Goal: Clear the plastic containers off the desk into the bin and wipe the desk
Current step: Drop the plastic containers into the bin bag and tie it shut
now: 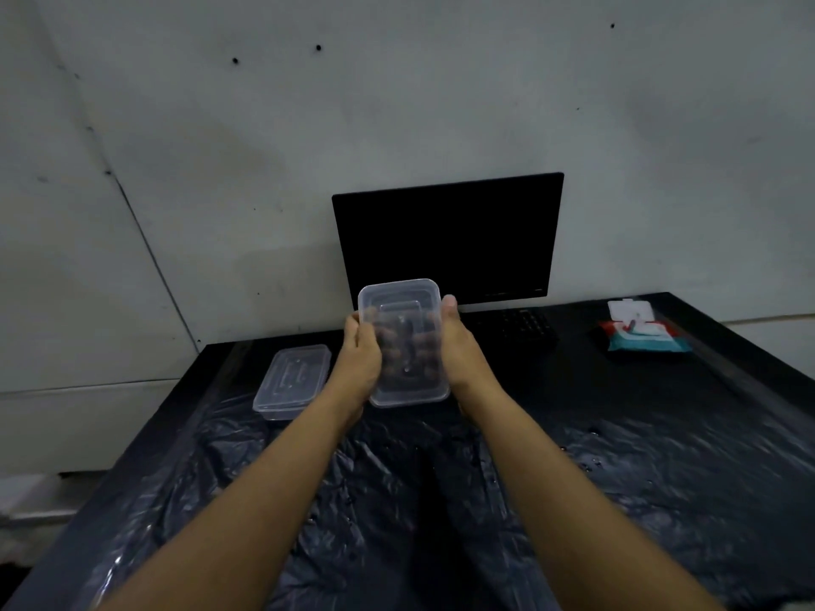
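Both hands are up over the middle of the surface point(661, 456), clamped on one clear plastic container point(403, 319): left hand point(361, 357) on its left side, right hand point(461, 346) on its right, fingers curled behind it. A second lidded container point(293, 381) sits near the back-left corner, just left of the left hand. Wipes pack point(639, 335) lies toward the back-right corner.

1. The fingers point(397, 346) of both hands show only dimly through the clear container point(403, 381).
2. The keyboard point(525, 324) is too dark to read.
3. The desk point(727, 368) runs off the bottom edge.
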